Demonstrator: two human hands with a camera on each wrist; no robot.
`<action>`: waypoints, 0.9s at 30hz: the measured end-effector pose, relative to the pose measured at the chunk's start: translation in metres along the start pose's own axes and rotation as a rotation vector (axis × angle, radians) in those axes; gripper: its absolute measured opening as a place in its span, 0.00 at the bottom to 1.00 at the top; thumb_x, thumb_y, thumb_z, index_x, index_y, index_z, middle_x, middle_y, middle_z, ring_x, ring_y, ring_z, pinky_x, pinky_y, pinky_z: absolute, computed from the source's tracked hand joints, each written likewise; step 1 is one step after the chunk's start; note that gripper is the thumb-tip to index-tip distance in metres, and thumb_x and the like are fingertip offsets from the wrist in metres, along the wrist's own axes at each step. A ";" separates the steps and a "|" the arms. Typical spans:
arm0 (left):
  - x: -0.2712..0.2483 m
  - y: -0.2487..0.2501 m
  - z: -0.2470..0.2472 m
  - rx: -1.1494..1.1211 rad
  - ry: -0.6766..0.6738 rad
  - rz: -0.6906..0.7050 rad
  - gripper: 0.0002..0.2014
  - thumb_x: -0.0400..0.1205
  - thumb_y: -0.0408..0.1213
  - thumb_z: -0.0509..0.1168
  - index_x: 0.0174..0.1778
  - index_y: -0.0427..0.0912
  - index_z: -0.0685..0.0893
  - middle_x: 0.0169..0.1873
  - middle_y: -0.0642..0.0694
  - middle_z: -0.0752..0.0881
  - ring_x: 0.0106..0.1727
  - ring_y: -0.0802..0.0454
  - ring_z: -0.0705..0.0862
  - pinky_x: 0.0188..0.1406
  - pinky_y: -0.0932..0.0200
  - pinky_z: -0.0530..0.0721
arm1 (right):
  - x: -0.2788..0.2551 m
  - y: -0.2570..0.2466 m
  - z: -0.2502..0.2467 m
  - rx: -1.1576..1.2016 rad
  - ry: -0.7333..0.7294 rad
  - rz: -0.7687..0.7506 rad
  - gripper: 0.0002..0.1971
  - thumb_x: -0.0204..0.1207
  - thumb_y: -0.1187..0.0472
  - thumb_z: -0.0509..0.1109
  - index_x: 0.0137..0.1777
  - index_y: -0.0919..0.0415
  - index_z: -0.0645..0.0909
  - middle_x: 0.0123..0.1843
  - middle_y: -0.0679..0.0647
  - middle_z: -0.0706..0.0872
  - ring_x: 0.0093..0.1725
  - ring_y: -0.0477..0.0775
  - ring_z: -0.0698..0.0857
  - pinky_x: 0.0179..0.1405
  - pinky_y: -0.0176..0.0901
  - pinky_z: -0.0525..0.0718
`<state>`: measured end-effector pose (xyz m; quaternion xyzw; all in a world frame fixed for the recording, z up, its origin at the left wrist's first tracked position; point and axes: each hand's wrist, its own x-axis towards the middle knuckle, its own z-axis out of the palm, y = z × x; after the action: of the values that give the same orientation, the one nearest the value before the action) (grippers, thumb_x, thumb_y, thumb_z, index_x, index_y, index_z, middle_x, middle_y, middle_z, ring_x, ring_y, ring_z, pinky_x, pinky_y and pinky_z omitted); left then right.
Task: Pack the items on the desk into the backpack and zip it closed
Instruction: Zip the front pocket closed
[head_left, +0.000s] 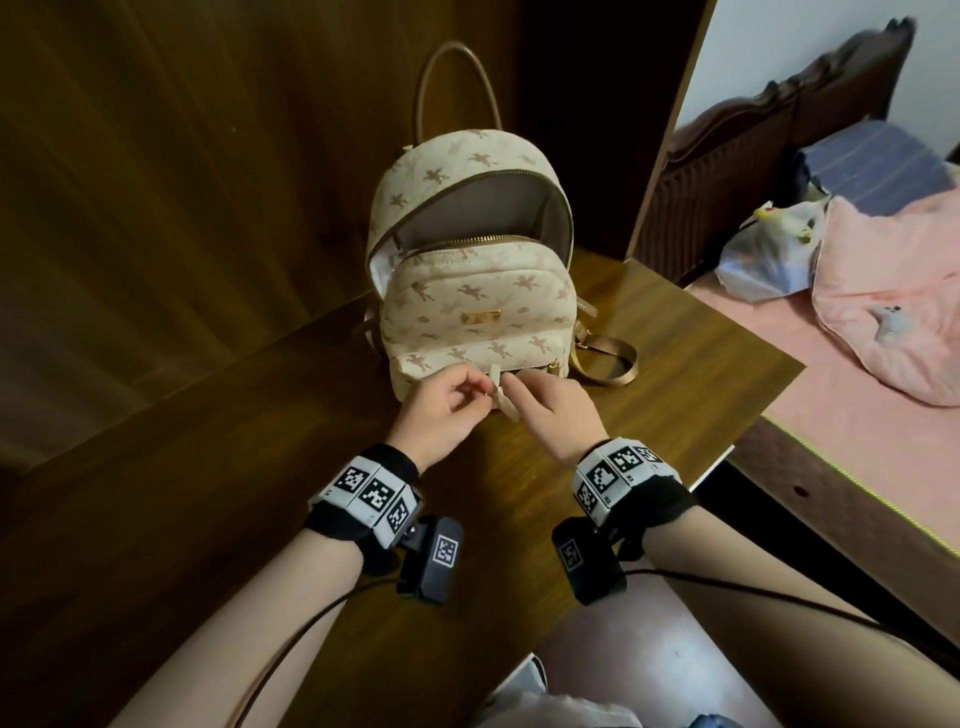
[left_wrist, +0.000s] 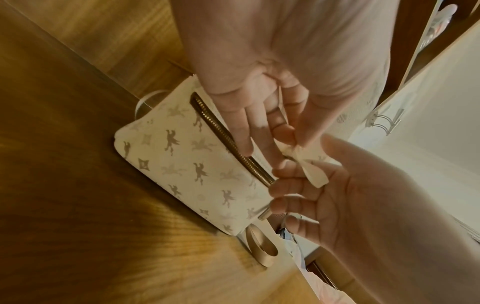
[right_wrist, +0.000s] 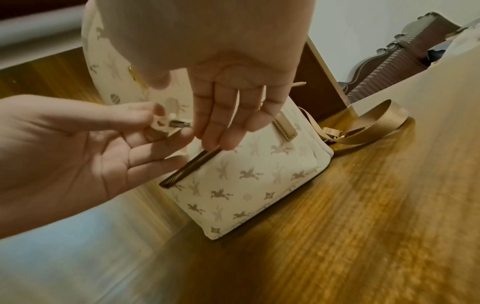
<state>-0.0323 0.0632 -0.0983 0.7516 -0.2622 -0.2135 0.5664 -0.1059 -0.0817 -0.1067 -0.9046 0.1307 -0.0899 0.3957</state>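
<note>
A cream backpack with a winged-horse print stands upright on the wooden desk. Its main compartment gapes open at the top. My left hand pinches the pale leather pull tab of the low front-pocket zipper between thumb and forefinger, as the right wrist view shows at the pull tab. My right hand is right beside it, with straight fingers touching the brass zipper line. In the left wrist view the pull tab hangs in front of the right palm.
A tan shoulder strap lies on the desk right of the bag. Dark wood panels close off the back and left. Past the desk's right edge is a bed with pink bedding and a plastic bag.
</note>
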 end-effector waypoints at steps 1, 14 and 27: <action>0.001 0.000 0.001 0.000 0.000 0.014 0.10 0.79 0.23 0.66 0.44 0.44 0.83 0.42 0.48 0.85 0.46 0.59 0.86 0.56 0.60 0.84 | 0.001 0.001 -0.001 0.032 0.005 0.004 0.17 0.82 0.47 0.60 0.36 0.56 0.79 0.33 0.52 0.83 0.35 0.53 0.80 0.34 0.46 0.74; 0.002 -0.002 -0.003 0.074 -0.098 0.033 0.12 0.78 0.21 0.66 0.45 0.44 0.82 0.45 0.43 0.87 0.49 0.56 0.87 0.54 0.65 0.83 | 0.007 0.002 -0.004 0.287 -0.086 0.044 0.03 0.73 0.61 0.74 0.46 0.57 0.84 0.41 0.49 0.88 0.41 0.46 0.87 0.45 0.37 0.86; -0.003 -0.023 -0.084 0.385 0.453 0.056 0.06 0.77 0.32 0.70 0.46 0.47 0.83 0.41 0.54 0.85 0.44 0.57 0.85 0.44 0.62 0.85 | 0.025 -0.001 0.013 0.111 0.187 -0.153 0.08 0.73 0.71 0.68 0.46 0.60 0.85 0.44 0.54 0.85 0.42 0.50 0.82 0.43 0.39 0.83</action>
<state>0.0206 0.1324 -0.0980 0.8662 -0.1851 0.0291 0.4633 -0.0782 -0.0797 -0.1132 -0.8762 0.0923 -0.2108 0.4234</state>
